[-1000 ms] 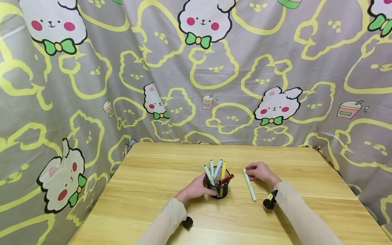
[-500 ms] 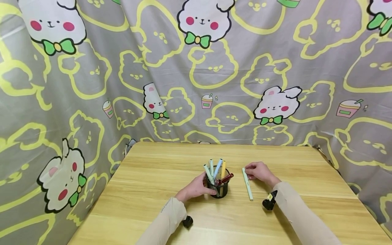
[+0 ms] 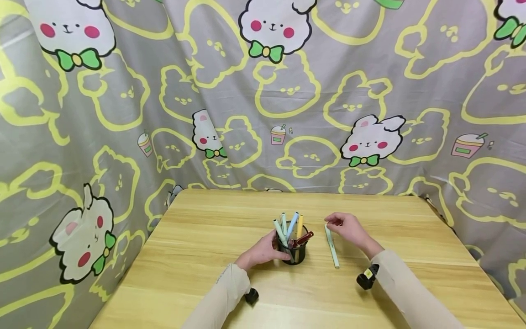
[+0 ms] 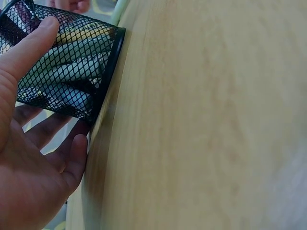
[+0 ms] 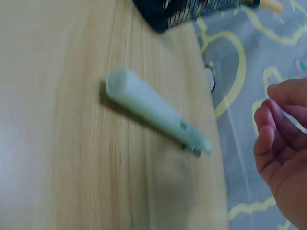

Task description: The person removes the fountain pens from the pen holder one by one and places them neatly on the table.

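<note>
My left hand (image 3: 260, 252) holds the black mesh pen holder (image 3: 300, 257) by its side. In the left wrist view the thumb lies across the mesh of the holder (image 4: 72, 60) and the other fingers reach round underneath. Upright in it stand pale green pens, a blue pen (image 3: 292, 225), a yellow pen (image 3: 300, 226) and a dark red pen (image 3: 304, 239). To the right, a pale green pen (image 3: 334, 252) lies on the table. Over its far end hovers my right hand (image 3: 349, 229), fingers loosely bent; the right wrist view shows a gap between hand and pen (image 5: 148, 105).
The wooden table (image 3: 185, 256) reaches back to a grey patterned curtain (image 3: 242, 100), which also hangs along the left side. Each sleeve carries a small black wrist camera, the right camera (image 3: 367, 277) close above the tabletop.
The lying pen's near end has swung slightly left. My right hand has let go of the pen and risen a little off it. The left hand and pen holder stay put.
</note>
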Demonstrator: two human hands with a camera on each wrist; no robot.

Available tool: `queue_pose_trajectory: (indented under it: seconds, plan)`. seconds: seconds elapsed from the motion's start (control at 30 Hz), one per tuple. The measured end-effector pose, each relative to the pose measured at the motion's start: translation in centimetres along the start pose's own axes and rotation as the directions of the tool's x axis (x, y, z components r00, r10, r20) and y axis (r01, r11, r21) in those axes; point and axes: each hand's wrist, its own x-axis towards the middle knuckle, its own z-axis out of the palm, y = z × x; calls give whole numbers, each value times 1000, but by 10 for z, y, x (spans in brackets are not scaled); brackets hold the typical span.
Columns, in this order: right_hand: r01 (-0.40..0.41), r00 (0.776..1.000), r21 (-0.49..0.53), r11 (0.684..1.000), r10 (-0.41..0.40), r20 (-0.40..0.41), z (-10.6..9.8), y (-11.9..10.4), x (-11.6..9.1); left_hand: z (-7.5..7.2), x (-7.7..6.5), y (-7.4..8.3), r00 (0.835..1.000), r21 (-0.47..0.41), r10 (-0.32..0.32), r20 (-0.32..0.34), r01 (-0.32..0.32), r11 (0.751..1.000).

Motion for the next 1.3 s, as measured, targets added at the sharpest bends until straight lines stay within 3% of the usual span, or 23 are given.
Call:
queue_pose_trajectory:
  seconds: [0.43, 1.0, 1.3]
  plan:
    - [114, 982, 105, 988, -128, 137, 7, -41, -18, 0, 0, 0, 1000, 15, -6, -5, 6, 1000]
    - [139, 959, 261, 955, -195, 206, 13, -48, -22, -1, 0, -1, 1000, 18, -29, -8, 29, 999]
    - [138, 957, 269, 953, -199, 212, 19, -48, -20, -2, 1, 0, 1000, 15, -16, 2, 16, 1000]
